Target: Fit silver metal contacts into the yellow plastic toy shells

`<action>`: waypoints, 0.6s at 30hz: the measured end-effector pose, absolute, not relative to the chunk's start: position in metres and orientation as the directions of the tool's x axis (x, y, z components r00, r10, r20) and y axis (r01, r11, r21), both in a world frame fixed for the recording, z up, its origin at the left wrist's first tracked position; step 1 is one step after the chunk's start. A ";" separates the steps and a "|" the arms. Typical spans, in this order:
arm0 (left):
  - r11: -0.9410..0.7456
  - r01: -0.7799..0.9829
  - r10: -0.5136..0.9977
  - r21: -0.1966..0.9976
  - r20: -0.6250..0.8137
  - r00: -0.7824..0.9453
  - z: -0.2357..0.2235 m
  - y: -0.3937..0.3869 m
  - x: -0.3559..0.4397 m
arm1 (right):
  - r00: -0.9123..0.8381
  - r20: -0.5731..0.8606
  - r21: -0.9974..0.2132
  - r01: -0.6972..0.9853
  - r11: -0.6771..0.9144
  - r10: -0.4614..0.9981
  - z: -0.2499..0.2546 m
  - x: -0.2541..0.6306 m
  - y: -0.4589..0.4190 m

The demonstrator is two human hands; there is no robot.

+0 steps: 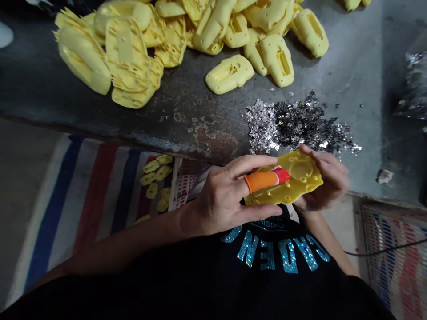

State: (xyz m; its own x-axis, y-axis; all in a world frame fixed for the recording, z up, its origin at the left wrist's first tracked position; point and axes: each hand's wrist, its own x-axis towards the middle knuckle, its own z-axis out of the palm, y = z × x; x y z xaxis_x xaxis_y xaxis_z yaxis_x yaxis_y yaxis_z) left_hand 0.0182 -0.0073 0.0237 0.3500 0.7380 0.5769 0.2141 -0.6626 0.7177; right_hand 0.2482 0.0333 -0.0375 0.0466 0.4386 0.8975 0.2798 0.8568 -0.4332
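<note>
Gripping: I read left hand (213, 202) and right hand (328, 182) both clenched on the yellow moulded piece (300, 189).
Risk: a slip could scatter the silver sequins (293, 124) just beside.

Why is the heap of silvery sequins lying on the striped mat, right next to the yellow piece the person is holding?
The heap of silvery sequins is not on the striped mat. The head view shows it on the grey tabletop, right next to the yellow piece the person is holding.
</note>
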 end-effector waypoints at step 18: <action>-0.445 0.124 0.858 0.887 0.383 0.342 0.029 -0.006 0.028 | -0.250 0.576 -0.660 0.419 0.623 0.778 -0.029 0.281 0.026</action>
